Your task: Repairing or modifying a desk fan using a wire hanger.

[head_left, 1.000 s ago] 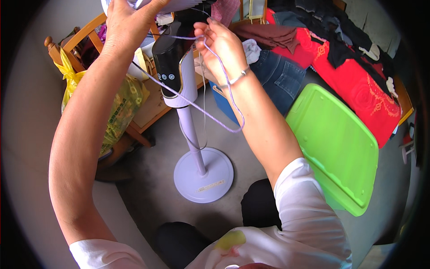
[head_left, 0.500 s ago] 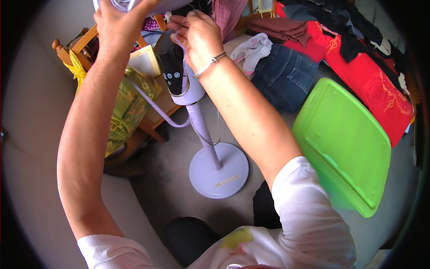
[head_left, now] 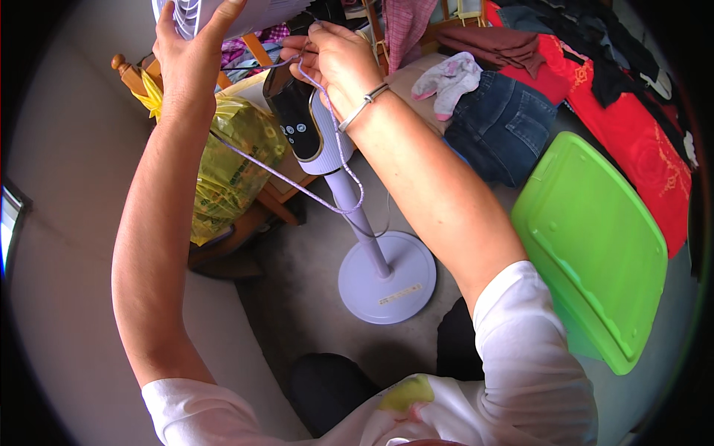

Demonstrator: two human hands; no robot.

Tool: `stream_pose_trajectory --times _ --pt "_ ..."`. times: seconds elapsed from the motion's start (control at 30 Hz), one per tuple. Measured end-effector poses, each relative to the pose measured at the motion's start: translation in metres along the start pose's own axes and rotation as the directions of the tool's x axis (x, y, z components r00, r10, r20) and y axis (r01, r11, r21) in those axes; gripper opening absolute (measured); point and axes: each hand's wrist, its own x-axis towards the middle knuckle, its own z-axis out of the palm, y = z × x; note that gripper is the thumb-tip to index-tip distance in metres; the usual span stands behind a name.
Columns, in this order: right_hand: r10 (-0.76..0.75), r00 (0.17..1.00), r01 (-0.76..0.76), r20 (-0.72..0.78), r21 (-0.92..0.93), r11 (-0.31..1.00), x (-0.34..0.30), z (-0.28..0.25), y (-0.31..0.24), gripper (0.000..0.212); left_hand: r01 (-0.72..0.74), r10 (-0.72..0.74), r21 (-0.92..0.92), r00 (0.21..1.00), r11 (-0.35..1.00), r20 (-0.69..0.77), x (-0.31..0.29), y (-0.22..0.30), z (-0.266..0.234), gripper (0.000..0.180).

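Note:
At the top edge, my left hand (head_left: pixel 192 63) grips the rim of a pale lilac fan head (head_left: pixel 264 16), only part of which shows. My right hand (head_left: pixel 338 61), with a bracelet at its wrist, is closed in a pinch on a thin purple cord (head_left: pixel 279 175). From those fingers the cord hangs in a loop across the fan's pole (head_left: pixel 361 215), then runs up left behind my left forearm. Below the right hand is the fan's black control panel (head_left: pixel 292 111). Its round lilac base (head_left: pixel 390 305) rests on the floor.
A yellow plastic bag (head_left: pixel 234 163) hangs by wooden furniture (head_left: pixel 279 204) on the left. Jeans (head_left: pixel 506 123), a white-and-pink garment (head_left: pixel 450 82) and red fabric (head_left: pixel 632 141) lie at the right. Nearer stands a bin with a green lid (head_left: pixel 595 238).
My view has shifted, so most things appear farther right. The cord's loop now hangs to the right, across the pole. Both hands keep their holds.

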Motion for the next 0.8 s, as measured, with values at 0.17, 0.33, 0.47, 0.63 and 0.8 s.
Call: stream_pose_trajectory --times 0.17,0.33,0.47,0.63,0.8 --pt "0.087 0.991 -0.101 0.1 0.151 0.983 -0.005 0.002 0.006 0.017 0.023 -0.021 -0.073 0.999 0.997 0.038 -0.008 -0.01 -0.012 0.102" --pt "0.126 0.987 -0.148 0.099 0.255 0.956 -0.026 0.008 0.011 0.018 0.066 -0.052 -0.205 0.996 0.977 0.073 -0.023 -0.006 -0.027 0.105" --pt "0.13 0.988 -0.146 0.08 0.253 0.956 -0.043 0.013 0.007 0.022 0.067 -0.054 -0.184 0.996 0.981 0.073 -0.036 0.005 -0.041 0.101" --pt "0.107 0.988 -0.126 0.113 0.174 0.977 -0.067 0.008 0.002 0.027 0.071 -0.056 -0.203 0.995 0.977 0.081 -0.062 0.025 -0.058 0.092" --pt "0.124 0.98 -0.15 0.154 0.175 0.973 -0.102 0.014 -0.012 0.032 0.052 -0.035 -0.259 0.997 0.964 0.07 -0.077 0.029 -0.07 0.083"
